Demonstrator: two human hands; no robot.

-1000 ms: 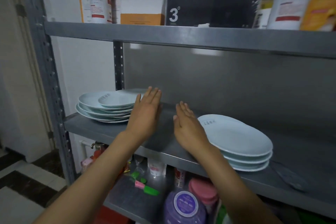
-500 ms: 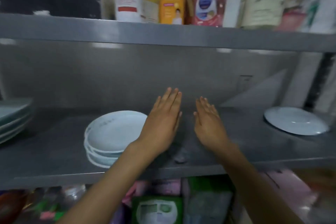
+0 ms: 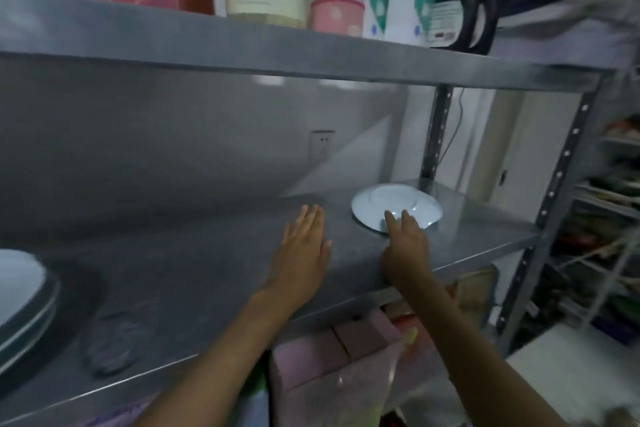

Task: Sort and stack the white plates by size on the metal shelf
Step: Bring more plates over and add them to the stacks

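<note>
One small round white plate (image 3: 396, 206) is sitting alone near the right end of the grey metal shelf (image 3: 194, 274), well apart from the stack of white plates (image 3: 20, 291) being cut off at the left edge, so sorting is looking partly done. The right hand (image 3: 403, 246) is reaching with fingers extended, fingertips at the lone plate's near rim; actual contact is hard to judge through blur. The left hand (image 3: 303, 253) is hovering flat and open, holding nothing. Stack count is staying hidden.
</note>
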